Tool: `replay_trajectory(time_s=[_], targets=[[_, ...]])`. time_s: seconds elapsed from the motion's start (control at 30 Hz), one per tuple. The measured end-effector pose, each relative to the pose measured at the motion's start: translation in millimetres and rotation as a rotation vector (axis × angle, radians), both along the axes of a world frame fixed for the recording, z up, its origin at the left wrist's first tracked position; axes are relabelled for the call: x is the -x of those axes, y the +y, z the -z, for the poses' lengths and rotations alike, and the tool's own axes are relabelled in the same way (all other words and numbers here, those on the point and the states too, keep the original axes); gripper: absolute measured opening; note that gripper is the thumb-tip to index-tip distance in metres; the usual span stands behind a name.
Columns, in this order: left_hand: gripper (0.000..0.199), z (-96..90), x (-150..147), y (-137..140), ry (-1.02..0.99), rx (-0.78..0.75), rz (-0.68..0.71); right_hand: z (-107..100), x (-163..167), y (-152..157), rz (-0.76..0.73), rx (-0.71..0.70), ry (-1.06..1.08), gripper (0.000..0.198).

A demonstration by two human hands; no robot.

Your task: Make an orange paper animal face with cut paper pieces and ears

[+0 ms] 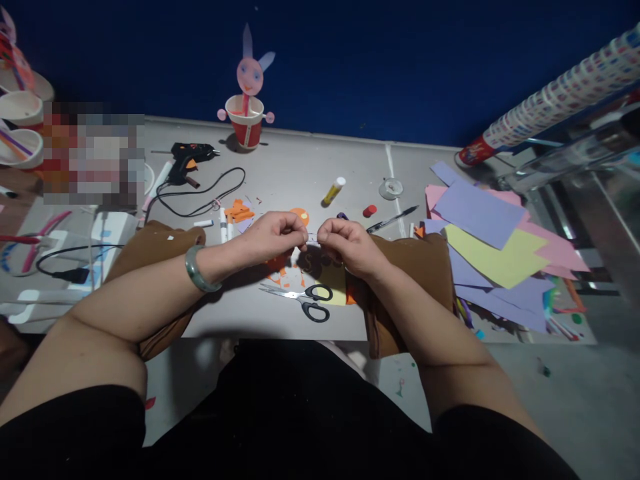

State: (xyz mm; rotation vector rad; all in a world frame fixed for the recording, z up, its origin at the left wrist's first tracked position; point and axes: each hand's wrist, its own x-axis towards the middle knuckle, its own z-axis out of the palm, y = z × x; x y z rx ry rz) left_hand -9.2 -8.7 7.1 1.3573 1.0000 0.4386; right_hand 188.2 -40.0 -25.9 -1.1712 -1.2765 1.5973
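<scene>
My left hand (273, 235) and my right hand (350, 245) are close together over the table, each closed in a pinch. Between their fingertips shows a small thin white strip (313, 237) with dark marks; its ends are hidden by the fingers. Just beyond lies an orange paper circle (300, 216) with a pale spot. Below the hands, black-handled scissors (300, 295) rest on the table among orange paper scraps (285, 277). A yellow paper piece (337, 283) lies partly under my right hand.
A glue stick (333, 192) stands near its red cap (370, 211). A glue gun (193, 157) with a looping cord is at back left, near a rabbit-faced paper cup (246, 123). Coloured paper sheets (480, 213) pile up right. Brown cushions (160, 250) lie under both forearms.
</scene>
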Motion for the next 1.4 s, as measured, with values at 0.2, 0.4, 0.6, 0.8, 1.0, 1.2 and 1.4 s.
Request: replay_trajectory(time_s=[0.2, 0.4, 0.6, 0.8, 1.0, 1.2, 1.4], targets=[[0.013, -1.2, -2.4, 0.3, -0.037, 0.037, -0.048, -2.2, 1.1, 0.5, 0.023, 0.011, 0.045, 0.048], [0.012, -0.9, -3.2, 1.1, -0.103, 0.116, -0.095, 2.2, 1.5, 2.0, 0.040, -0.002, 0.056, 0.057], [0.014, 3.0, -2.5, -0.9, -0.121, 0.095, -0.067, 4.5, 1.5, 0.1, -0.010, -0.052, -0.015, 0.041], [0.013, 3.3, -3.2, 0.2, -0.078, 0.082, -0.061, 4.2, 1.3, -0.5, 0.043, -0.113, -0.061, 0.032], [0.011, 3.7, -2.7, 0.5, -0.116, 0.049, -0.083, 4.0, 0.2, -5.4, 0.156, -0.557, -0.331, 0.018], [0.009, 5.6, -2.0, 0.3, -0.157, -0.014, -0.107, 14.4, -10.6, -4.5, 0.136, -1.280, -0.767, 0.016], [0.009, 6.1, -1.7, 0.7, -0.160, 0.020, -0.098, 19.1, -19.5, -4.5, 0.079, -1.422, -0.894, 0.013]])
